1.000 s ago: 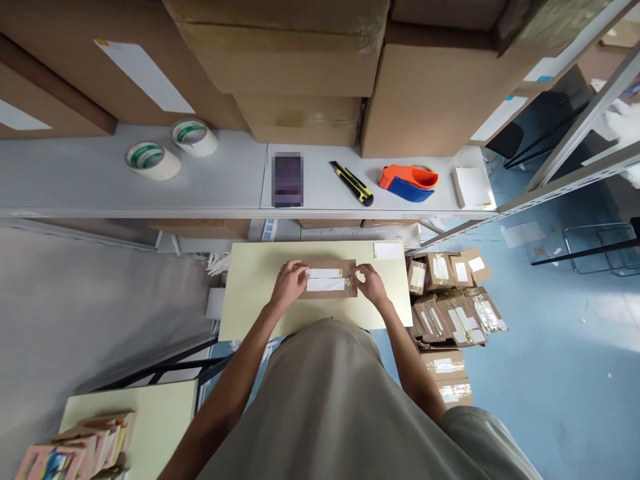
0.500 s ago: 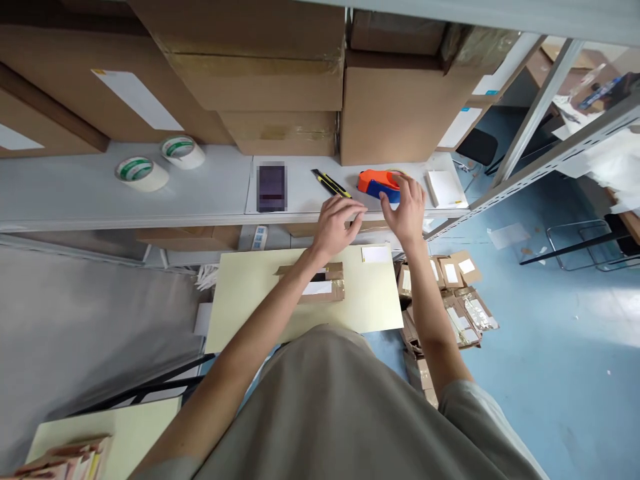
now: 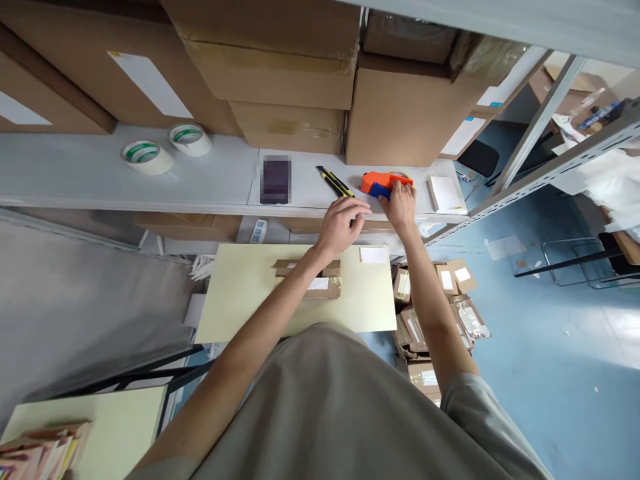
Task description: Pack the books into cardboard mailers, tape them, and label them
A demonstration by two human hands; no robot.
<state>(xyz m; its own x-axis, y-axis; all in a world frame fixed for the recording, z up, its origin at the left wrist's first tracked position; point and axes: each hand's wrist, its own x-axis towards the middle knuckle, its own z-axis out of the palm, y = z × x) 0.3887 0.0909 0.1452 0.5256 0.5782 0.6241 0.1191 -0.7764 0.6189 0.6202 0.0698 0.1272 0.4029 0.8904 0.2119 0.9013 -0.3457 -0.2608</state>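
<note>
An orange and blue tape dispenser (image 3: 374, 181) lies on the grey shelf. My right hand (image 3: 401, 208) is closed on its near right end, the fingers bent over the orange part and the thumb by the blue part. Left of it, my left hand (image 3: 341, 225) is at the shelf's front edge, fingers loosely bent and thumb apart, with nothing visible in it. Just beyond those fingers lies a yellow and black utility knife (image 3: 334, 181). Below, partly behind my left forearm, a small cardboard box (image 3: 326, 287) with a white label rests on the pale yellow table (image 3: 240, 293).
Two tape rolls (image 3: 147, 159) and a blurred dark rectangle (image 3: 275, 180) lie on the shelf to the left. A white pad (image 3: 445, 194) is at its right end. Large cartons (image 3: 395, 113) stand behind. Flattened boxes (image 3: 470, 317) are on the floor at right.
My right hand's fingers have drawn in from spread over the tape dispenser to bent against its near right end. My left hand stays near the knife. The view has shifted slightly.
</note>
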